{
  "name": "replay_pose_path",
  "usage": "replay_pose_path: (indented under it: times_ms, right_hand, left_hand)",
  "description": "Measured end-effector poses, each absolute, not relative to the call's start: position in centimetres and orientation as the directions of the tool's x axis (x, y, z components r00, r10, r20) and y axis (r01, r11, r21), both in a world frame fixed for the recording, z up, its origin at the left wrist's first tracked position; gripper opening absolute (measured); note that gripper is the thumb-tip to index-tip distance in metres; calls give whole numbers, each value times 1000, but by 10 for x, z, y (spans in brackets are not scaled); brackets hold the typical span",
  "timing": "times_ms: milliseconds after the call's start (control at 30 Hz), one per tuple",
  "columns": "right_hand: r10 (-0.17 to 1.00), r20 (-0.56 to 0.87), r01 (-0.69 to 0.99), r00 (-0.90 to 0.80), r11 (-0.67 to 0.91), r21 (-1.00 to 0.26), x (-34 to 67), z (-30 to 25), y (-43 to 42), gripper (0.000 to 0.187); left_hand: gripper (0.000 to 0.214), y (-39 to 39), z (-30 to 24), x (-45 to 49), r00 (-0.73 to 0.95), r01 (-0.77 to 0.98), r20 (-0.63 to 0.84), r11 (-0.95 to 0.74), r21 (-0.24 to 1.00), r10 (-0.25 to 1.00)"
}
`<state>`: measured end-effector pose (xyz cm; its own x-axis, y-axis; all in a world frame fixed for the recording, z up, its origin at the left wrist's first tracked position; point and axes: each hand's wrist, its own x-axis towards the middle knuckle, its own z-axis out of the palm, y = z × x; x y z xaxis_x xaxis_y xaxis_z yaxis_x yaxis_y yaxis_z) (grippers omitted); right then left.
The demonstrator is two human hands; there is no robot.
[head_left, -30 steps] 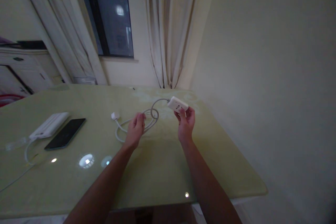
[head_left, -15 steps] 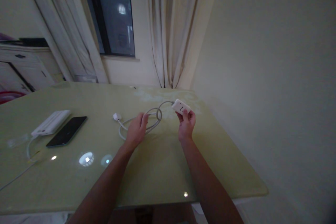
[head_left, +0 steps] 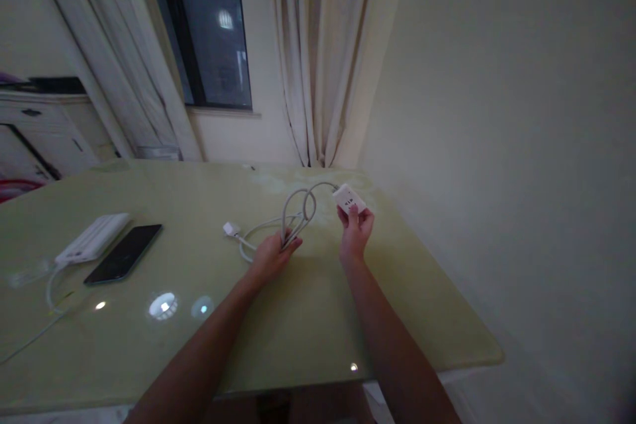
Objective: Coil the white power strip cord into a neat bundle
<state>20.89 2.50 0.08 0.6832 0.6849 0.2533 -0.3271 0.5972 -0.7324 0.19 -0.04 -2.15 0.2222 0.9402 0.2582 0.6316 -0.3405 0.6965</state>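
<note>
A white power strip (head_left: 348, 198) is in my right hand (head_left: 355, 228), its socket face turned up towards me and the thumb over its near edge. From its left end a grey-white cord (head_left: 309, 212) arches over into loose coils. My left hand (head_left: 272, 255) is closed around several strands of that coil, just above the table. The white plug (head_left: 231, 230) at the cord's other end lies to the left of this hand, apart from it.
On the left of the glossy green table (head_left: 199, 199) lie a white power bank (head_left: 93, 238) with a cable (head_left: 37, 336) attached and a black phone (head_left: 124, 254). A wall (head_left: 487, 146) runs along the right; curtains (head_left: 322, 59) hang behind.
My left hand has moved right and turned, bringing the cord loops upright and closer together. The plug has been dragged slightly right. My right hand still holds the power strip, tilted a little differently.
</note>
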Motion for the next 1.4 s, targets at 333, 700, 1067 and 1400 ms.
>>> replay_pose_path:
  times_ms: [333, 700, 1067, 1400]
  right_hand:
    - [752, 346, -175, 562, 516, -838, 194, 10, 9, 49]
    - [774, 440, -84, 455, 529, -844, 186, 15, -1, 41]
    - [782, 432, -89, 450, 520, -849, 188, 15, -2, 42]
    - [759, 474, 12, 446, 524, -851, 186, 13, -4, 44]
  left_hand:
    - [58, 2, -28, 1, 2, 115, 360, -358, 927, 933]
    - [55, -2, -18, 2, -132, 197, 362, -333, 922, 923]
    - [49, -4, -20, 0, -81, 363, 410, -356, 861, 909]
    - [47, -8, -17, 0, -42, 506, 449, -368, 780, 893]
